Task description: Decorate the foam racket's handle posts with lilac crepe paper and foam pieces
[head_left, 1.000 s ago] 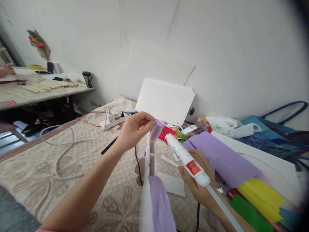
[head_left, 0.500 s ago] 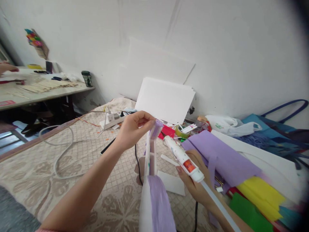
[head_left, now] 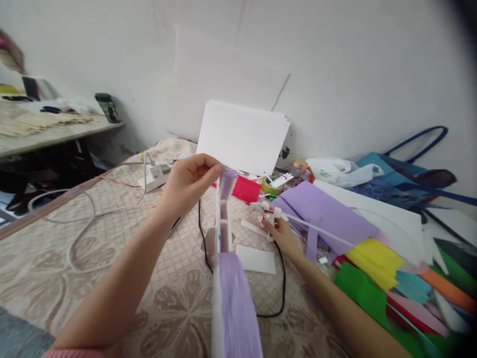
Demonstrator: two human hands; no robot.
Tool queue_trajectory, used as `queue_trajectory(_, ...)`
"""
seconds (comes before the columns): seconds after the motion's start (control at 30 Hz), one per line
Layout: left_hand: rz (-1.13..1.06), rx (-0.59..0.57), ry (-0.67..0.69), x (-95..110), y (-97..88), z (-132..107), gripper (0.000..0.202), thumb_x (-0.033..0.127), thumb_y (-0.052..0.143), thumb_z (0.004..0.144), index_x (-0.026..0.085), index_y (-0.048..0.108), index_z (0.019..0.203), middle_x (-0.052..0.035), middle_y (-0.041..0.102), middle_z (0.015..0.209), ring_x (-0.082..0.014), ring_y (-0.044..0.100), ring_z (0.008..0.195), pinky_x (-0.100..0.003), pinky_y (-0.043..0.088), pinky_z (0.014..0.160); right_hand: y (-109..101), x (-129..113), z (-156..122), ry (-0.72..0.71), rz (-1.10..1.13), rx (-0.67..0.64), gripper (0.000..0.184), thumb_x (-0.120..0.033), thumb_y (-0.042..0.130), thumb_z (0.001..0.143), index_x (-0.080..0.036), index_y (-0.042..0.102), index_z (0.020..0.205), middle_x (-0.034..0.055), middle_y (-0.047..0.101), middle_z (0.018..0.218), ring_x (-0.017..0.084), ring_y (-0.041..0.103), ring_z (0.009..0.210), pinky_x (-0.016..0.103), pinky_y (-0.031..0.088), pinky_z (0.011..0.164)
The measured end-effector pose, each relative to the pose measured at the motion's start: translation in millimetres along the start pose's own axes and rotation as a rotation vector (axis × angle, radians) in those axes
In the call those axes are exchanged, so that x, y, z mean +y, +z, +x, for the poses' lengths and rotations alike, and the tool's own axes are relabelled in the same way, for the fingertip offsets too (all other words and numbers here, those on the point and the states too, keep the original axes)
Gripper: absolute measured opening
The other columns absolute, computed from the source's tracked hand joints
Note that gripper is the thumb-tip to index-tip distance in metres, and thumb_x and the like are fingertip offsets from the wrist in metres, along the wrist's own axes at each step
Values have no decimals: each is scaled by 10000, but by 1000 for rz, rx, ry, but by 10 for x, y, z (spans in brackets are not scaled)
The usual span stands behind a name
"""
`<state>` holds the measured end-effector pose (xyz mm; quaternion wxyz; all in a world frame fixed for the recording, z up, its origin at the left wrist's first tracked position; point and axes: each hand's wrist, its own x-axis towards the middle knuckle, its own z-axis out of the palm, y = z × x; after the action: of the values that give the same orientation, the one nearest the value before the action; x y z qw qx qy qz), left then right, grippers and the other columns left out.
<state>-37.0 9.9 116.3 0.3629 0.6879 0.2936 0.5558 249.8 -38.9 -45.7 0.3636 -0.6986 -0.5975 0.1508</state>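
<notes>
The left hand (head_left: 188,179) pinches the far top end of a tall, thin white frame (head_left: 219,219), thumb and fingers shut tight on it. The frame stands in the middle, right in front. A long purple strip (head_left: 236,298) runs along its edge from the near end up to the pinched top. It has little open gaps inside.

The right hand (head_left: 281,236) is just to the right, a bit farther away. It is wrapped around a white glue gun (head_left: 265,211) held low over the cloth (head_left: 112,248). A clear glue stick (head_left: 320,231) pokes out to the right.

A black cord (head_left: 279,278) loops near the right hand. A small white card (head_left: 257,258) lies between the hands. Purple paper (head_left: 324,214) and yellow paper (head_left: 376,253) lie to the right. White boards (head_left: 242,136) lean on the far wall.
</notes>
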Motion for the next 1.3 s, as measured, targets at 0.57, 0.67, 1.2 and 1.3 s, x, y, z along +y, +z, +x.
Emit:
queue_trajectory(0.57, 1, -8, 8, 2, 6, -5, 101, 237, 660, 836, 147, 677, 794, -32, 693, 763, -120, 620, 724, -223, 488, 653, -68, 168, -168, -203, -230, -82, 311, -474, 487, 890, -201, 558, 761, 84, 647, 800, 225, 574, 734, 335, 440, 684)
queue_trajectory(0.67, 4, -3, 13, 5, 4, -7, 105, 239, 657, 838, 149, 674, 787, -29, 687, 751, -118, 613, 711, -221, 484, 640, -102, 219, -80, -241, -246, -87, 283, -448, 462, 907, -205, 559, 802, 87, 649, 850, 232, 576, 784, 351, 455, 734)
queue_trajectory(1.2, -14, -25, -3, -1, -2, -10, 127, 256, 638, 862, 156, 661, 787, -24, 661, 741, -119, 592, 700, -229, 461, 632, -157, 343, -466, -273, -220, 187, 505, -430, 544, 895, -152, 450, 1306, 188, 557, 1233, 314, 565, 1146, 528, 504, 938)
queue_trajectory(1.3, -19, -34, -16, 12, 2, -15, 128, 255, 634, 861, 154, 657, 786, -20, 650, 732, -112, 582, 684, -221, 451, 622, -117, 268, -647, -433, -272, 176, 460, -401, 610, 864, -178, 520, 1256, 174, 569, 1218, 332, 547, 1174, 574, 483, 972)
